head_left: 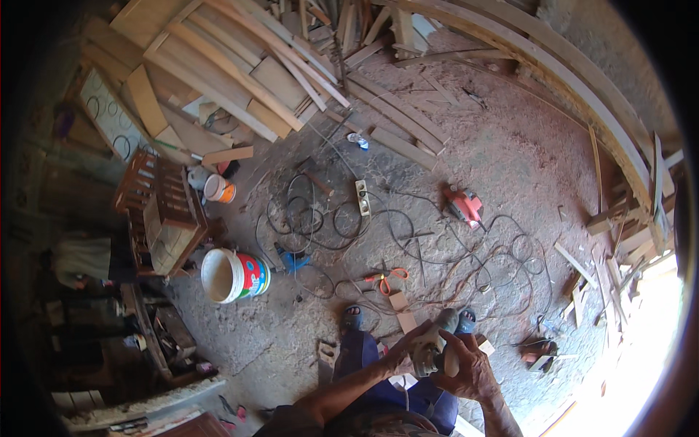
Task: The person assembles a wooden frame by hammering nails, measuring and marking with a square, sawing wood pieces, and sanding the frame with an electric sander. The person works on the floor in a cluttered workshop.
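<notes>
A dusty grey-green power tool (pixel 428 352) is held in front of my body, above my lap, with a pale cord hanging below it. My left hand (pixel 403 353) is closed around its left side. On the other side, my right hand (pixel 472 370) grips the tool, its fingers bent over the body. The tool's rounded grey end points away from me, toward my right foot (pixel 467 319); its exact kind is hard to make out. Beyond the hands, a light brown wood block (pixel 403 312) lies on the floor between my feet.
Tangled black cables (pixel 393 218) cross the floor around a white power strip (pixel 362 198). A red power tool (pixel 464 205), a blue drill (pixel 293 260) and orange-handled cutters (pixel 393 277) lie there. A white bucket (pixel 224 277) stands left, with stacked boards (pixel 218 73) farther off.
</notes>
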The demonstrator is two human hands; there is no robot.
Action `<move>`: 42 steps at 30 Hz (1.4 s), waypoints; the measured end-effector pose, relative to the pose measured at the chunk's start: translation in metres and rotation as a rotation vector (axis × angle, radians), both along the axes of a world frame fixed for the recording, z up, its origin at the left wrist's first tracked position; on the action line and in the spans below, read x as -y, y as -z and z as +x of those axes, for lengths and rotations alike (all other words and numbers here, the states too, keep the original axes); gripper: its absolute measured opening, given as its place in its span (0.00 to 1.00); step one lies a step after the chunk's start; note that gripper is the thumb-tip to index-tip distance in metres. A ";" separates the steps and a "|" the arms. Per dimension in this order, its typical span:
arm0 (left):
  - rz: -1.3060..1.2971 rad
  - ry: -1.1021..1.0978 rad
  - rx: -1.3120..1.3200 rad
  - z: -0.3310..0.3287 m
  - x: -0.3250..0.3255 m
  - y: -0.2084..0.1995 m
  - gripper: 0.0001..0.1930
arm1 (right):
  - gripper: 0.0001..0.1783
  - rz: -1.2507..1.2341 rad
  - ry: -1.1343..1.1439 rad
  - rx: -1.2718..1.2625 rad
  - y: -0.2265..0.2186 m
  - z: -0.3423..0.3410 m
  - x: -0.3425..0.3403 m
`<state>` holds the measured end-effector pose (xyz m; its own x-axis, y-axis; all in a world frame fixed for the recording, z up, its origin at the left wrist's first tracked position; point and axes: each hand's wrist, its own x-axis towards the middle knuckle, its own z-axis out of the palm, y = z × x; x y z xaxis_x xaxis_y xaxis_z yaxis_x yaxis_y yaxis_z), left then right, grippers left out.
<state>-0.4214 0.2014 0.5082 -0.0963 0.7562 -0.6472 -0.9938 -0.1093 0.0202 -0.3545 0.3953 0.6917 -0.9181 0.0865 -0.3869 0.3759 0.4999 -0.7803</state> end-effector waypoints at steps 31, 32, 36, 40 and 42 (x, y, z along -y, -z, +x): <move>-0.605 -1.131 -0.610 0.008 0.292 -0.132 0.23 | 0.12 0.837 -0.124 0.196 0.181 0.090 -0.167; -0.619 -1.141 -0.612 0.020 0.294 -0.137 0.22 | 0.13 0.880 0.060 0.176 0.174 0.089 -0.190; -0.686 -1.220 -0.709 0.043 0.268 -0.169 0.20 | 0.08 0.828 0.140 0.110 0.166 0.078 -0.267; -0.951 -1.316 -0.855 0.100 0.228 -0.192 0.23 | 0.08 0.313 -0.170 -0.219 0.147 0.015 -0.210; -1.108 -1.337 -0.819 0.133 0.208 -0.207 0.26 | 0.08 0.171 -0.319 -0.252 0.102 -0.015 -0.155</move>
